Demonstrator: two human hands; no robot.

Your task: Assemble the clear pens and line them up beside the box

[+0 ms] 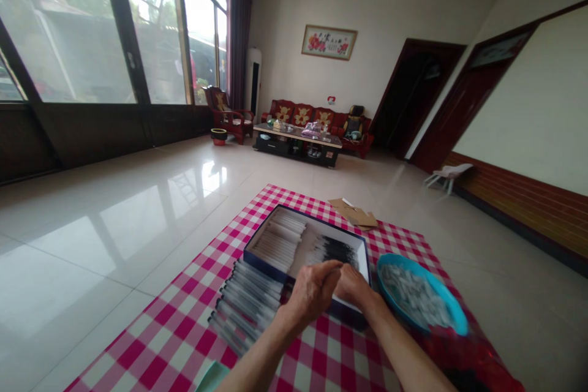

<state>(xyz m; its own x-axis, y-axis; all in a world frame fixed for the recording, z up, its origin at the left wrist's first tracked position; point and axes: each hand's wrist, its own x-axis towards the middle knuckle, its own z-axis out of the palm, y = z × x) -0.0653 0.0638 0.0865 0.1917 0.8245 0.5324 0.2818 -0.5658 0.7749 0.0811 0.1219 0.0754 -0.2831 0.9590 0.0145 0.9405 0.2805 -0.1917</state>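
My left hand (312, 286) and my right hand (353, 285) meet over the near right part of a shallow blue-edged box (271, 269). The fingers of both are closed and pressed together; whatever they pinch is hidden or too small to make out. Inside the box, pale slender tubes (278, 239) lie side by side on the left, and thin black-ended pieces like pen refills (337, 249) lie on the right. Left of my left hand, a pile of clear pens (248, 303) with dark ends rests on the cloth, somewhat blurred.
A blue basin (381, 266) full of small whitish translucent pieces stands at the right, near a red bag (463, 358). Brown cardboard (356, 214) lies at the far edge of the checked tablecloth (160, 324). A pale green item (214, 376) shows at the near edge.
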